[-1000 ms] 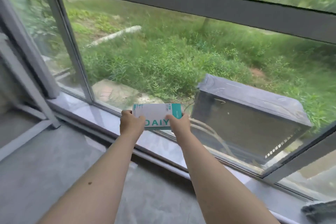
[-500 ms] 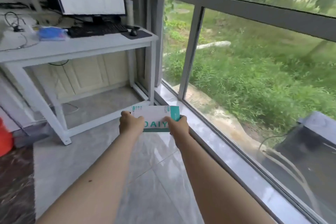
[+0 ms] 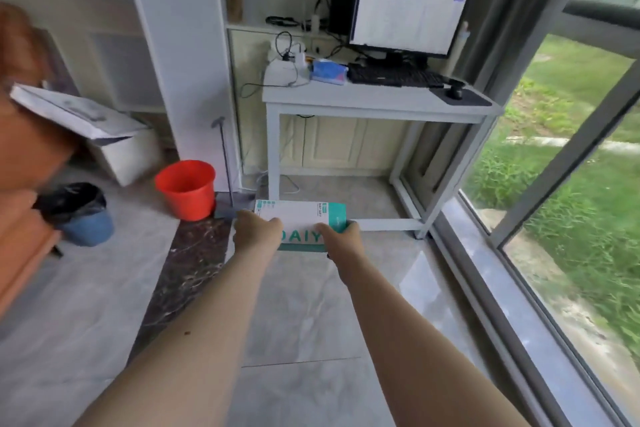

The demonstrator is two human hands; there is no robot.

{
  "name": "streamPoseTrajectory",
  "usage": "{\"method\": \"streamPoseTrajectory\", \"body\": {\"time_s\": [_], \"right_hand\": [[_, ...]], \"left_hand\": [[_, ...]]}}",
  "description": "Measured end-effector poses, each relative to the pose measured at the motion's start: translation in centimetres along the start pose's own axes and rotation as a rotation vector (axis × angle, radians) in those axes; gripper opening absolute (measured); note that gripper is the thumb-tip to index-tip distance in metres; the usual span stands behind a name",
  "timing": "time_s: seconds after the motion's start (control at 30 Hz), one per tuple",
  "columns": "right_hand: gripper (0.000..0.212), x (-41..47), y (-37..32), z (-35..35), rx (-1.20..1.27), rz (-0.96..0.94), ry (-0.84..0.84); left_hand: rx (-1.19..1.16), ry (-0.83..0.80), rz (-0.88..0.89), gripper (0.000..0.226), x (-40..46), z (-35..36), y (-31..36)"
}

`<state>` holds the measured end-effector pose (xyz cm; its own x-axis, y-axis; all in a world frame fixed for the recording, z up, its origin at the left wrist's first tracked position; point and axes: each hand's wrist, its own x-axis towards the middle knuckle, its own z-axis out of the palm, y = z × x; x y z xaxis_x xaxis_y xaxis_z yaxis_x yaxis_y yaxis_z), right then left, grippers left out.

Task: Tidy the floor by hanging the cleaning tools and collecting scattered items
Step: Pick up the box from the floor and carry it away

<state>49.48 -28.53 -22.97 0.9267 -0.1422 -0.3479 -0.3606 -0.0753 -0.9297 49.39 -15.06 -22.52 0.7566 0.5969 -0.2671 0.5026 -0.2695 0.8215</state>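
Head-camera view showed both bare arms stretched forward over the grey tiled floor (image 3: pixel 311 322). The left hand (image 3: pixel 257 231) and the right hand (image 3: pixel 341 242) each gripped one end of a white-and-teal carton (image 3: pixel 300 218) printed "DAIY", holding it level in the air, well above the tiles. So one scattered item looked collected but not yet put anywhere. Just beyond the carton, a long-handled cleaning tool (image 3: pixel 224 166) leaned upright against the white pillar (image 3: pixel 180 55), its head on the floor beside an orange bucket (image 3: pixel 186 188); it appeared not yet hung. Left of these stood a blue bin with a black liner (image 3: pixel 80 215) and a white box with its lid tilted open (image 3: pixel 104 135). Farthest off, a white desk (image 3: pixel 374 102) carried a monitor (image 3: pixel 405 10) and keyboard (image 3: pixel 391 77). Most of the tidying seemed left to do.
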Motion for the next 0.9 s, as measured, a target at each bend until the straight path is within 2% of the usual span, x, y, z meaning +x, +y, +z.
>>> {"method": "streamPoseTrajectory", "body": {"time_s": [0.1, 0.23, 0.4, 0.7, 0.9], "right_hand": [[0.048, 1.7, -0.7, 4.7, -0.073, -0.012, -0.049], [0.044, 4.9, -1.5, 10.4, -0.113, 0.003, -0.136], [0.039, 9.9, -2.6, 17.0, -0.158, 0.036, -0.212], [0.046, 15.8, -2.5, 27.1, -0.316, 0.042, -0.333], [0.045, 17.9, -1.7, 36.4, -0.437, 0.041, -0.426]], "left_hand": [[-0.009, 0.074, -0.047, 0.046, 3.4, -2.5, -1.1], [-0.032, 0.136, -0.132, 0.052, 8.5, -4.7, -1.8], [-0.052, 0.222, -0.212, 0.048, 15.0, -6.2, -1.7], [-0.103, 0.283, -0.365, 0.043, 23.8, -8.8, -4.9], [-0.150, 0.313, -0.462, 0.044, 30.8, -13.1, -8.9]]}}
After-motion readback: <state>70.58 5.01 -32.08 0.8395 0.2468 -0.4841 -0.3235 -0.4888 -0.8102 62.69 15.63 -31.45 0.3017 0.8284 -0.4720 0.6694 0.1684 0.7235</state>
